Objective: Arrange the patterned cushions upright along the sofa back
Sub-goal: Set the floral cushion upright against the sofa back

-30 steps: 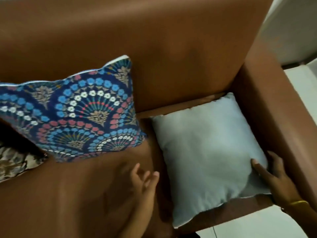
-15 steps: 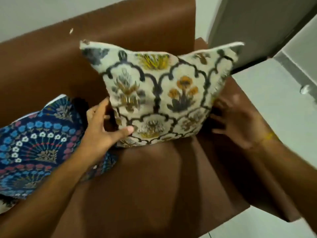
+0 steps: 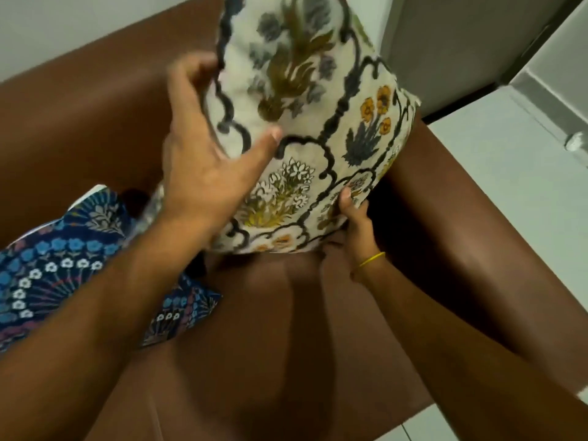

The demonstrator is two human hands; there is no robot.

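Observation:
A cream cushion (image 3: 318, 100) with dark scalloped lines and yellow and blue flowers is lifted above the right end of the brown sofa (image 3: 286, 329), tilted with one corner pointing down. My left hand (image 3: 206, 160) grips its left edge, thumb across the front. My right hand (image 3: 353, 218), with a yellow band at the wrist, holds its lower right corner. A dark blue cushion (image 3: 63, 268) with blue and white flower fans leans against the sofa back on the left, partly behind my left forearm.
The sofa's right armrest (image 3: 461, 218) runs beside the lifted cushion. Beyond it lie pale floor tiles (image 3: 496, 154) and a grey door or panel (image 3: 461, 33). A light wall (image 3: 79, 23) stands behind the sofa back.
One second ago a plain pale cushion lay flat on the seat. Half a second ago the cream patterned cushion stood against the back; now both hands have raised and turned it closer to the camera.

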